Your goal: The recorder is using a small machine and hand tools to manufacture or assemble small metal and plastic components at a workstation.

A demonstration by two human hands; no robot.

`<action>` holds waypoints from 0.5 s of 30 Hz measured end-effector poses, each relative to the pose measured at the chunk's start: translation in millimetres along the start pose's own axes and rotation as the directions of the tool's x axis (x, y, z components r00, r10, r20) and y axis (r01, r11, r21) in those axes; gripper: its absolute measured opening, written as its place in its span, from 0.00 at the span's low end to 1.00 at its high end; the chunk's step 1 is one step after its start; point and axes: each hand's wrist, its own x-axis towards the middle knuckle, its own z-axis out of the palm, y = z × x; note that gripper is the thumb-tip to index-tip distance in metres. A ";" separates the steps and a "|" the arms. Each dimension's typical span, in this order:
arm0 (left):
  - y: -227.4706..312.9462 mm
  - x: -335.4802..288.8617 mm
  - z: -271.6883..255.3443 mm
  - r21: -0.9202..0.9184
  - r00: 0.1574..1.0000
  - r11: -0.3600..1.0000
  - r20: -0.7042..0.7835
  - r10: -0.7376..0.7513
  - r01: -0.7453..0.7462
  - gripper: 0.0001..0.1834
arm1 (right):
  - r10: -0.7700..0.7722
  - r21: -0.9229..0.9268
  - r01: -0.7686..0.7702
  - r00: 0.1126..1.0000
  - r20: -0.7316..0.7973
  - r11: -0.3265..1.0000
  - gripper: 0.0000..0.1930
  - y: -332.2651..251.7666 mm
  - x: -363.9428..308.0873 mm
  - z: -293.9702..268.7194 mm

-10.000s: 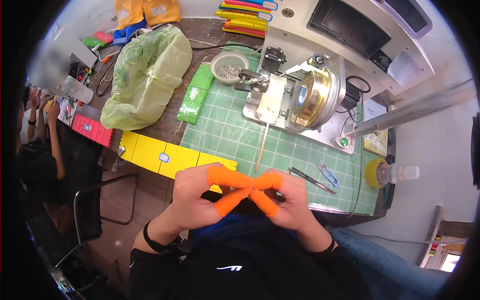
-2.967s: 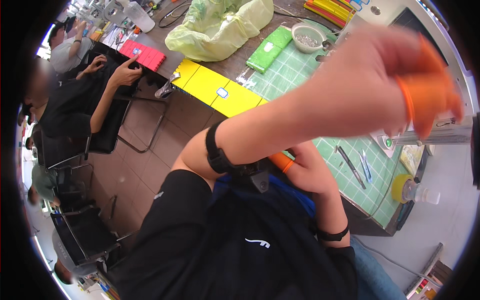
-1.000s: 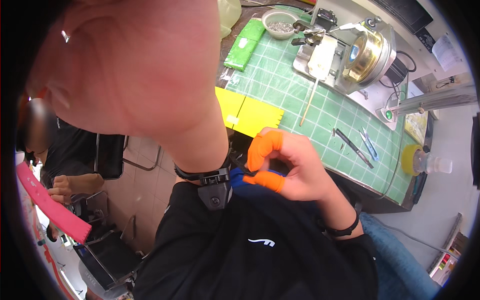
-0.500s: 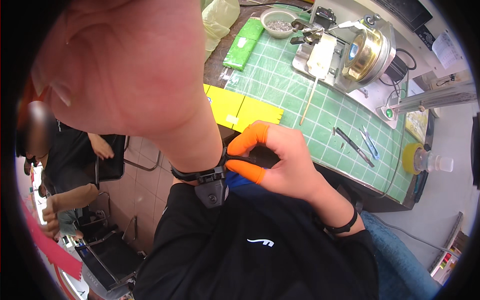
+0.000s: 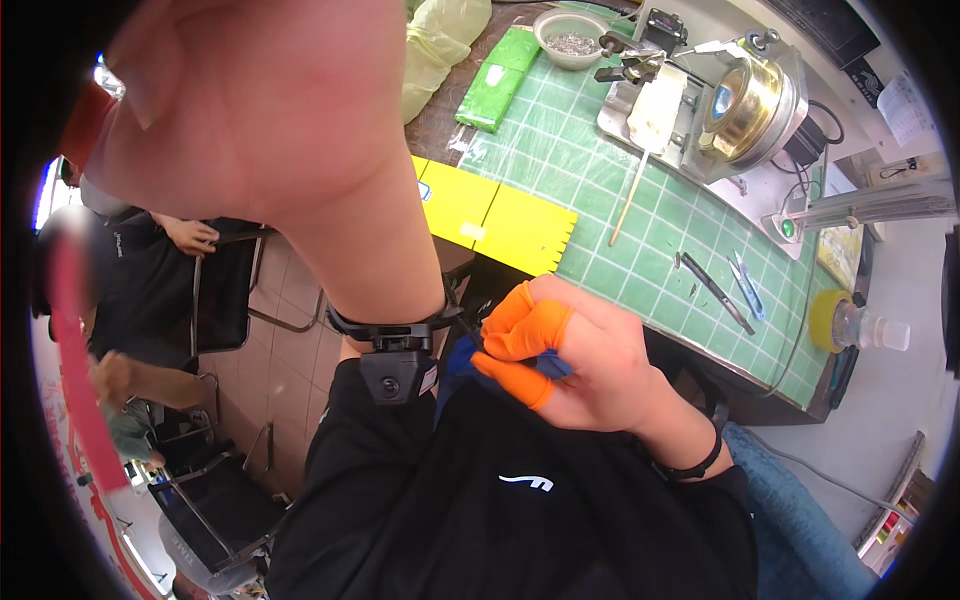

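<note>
My left hand [image 5: 260,110] is raised large and close at the upper left, its bare palm side showing. Its fingers are blurred and cut off by the picture's edge, so I cannot tell how they are set. A small black camera [image 5: 392,376] sits on my left wrist, fixed by a black strap [image 5: 380,333]. My right hand [image 5: 585,350] is beside that wrist, wearing orange finger cots [image 5: 530,325]. Thumb and fingers are closed in a pinch on what looks like the strap's loose end, mostly hidden by the fingers.
A green gridded mat [image 5: 640,265] covers the bench, with a yellow board [image 5: 510,225], green packet [image 5: 498,80], bowl of small metal bits [image 5: 570,40], brass-drum machine [image 5: 745,110], knife [image 5: 715,290] and tweezers [image 5: 745,285]. People and chairs [image 5: 215,510] are at the left.
My right hand has moved a little right and down, away from the left wrist, its fingers curling tighter. The wrist camera has shifted slightly left and up.
</note>
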 end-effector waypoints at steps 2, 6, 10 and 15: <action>-3.6 -2.4 -0.9 0.017 1.000 1.000 0.006 0.010 -0.010 0.11 | -0.022 0.006 0.023 0.998 -0.065 1.000 0.16 4.8 1.4 3.7; -15.3 -10.3 2.6 0.045 0.999 0.999 0.022 0.027 -0.028 0.10 | -0.023 -0.001 0.023 0.997 -0.077 1.000 0.17 5.8 3.5 4.1; -19.9 -11.0 -1.2 0.069 0.998 0.997 0.042 0.042 -0.045 0.09 | -0.019 -0.002 0.019 0.996 -0.082 1.000 0.16 5.8 2.2 3.0; -27.5 -13.3 -4.1 0.107 0.996 0.992 0.068 0.065 -0.072 0.09 | 0.003 -0.022 -0.004 0.997 -0.074 1.000 0.15 5.6 3.0 2.2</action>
